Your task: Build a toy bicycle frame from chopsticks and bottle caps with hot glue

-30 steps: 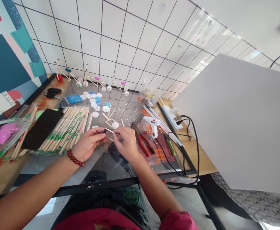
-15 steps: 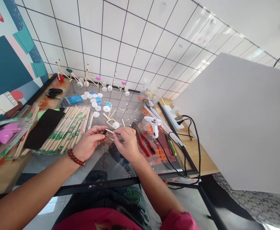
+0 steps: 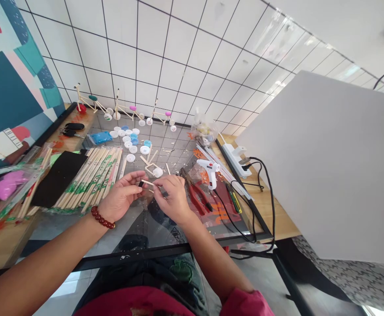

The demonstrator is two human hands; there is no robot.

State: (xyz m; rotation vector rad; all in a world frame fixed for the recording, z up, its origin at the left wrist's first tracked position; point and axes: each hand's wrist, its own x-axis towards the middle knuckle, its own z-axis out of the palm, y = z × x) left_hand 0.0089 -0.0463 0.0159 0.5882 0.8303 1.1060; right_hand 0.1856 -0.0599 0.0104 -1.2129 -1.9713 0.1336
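Observation:
Between finger and thumb of my left hand (image 3: 123,196) is a small black strip (image 3: 141,184), pressed against the end of a short wooden stick (image 3: 148,182). My right hand (image 3: 172,197) pinches the other end of that stick. Just beyond the hands, a partly joined stick frame (image 3: 150,166) lies on the glass tabletop, with a white bottle cap (image 3: 158,172) at its side. White and blue bottle caps (image 3: 133,141) are scattered farther back. Along the wall stand several little stick tricycles (image 3: 124,107) with cap wheels and coloured seats.
Packaged chopsticks (image 3: 91,175) and a black sheet (image 3: 60,177) lie on the left. To the right are red-handled pliers (image 3: 198,197), a white glue gun (image 3: 210,171) with its cable, a utility knife (image 3: 234,199), glue sticks (image 3: 226,169) and a power strip (image 3: 236,160).
The black strip and the stick end have tilted slightly and shifted a little left between my fingers. The whole view has moved a touch; both hands keep their hold.

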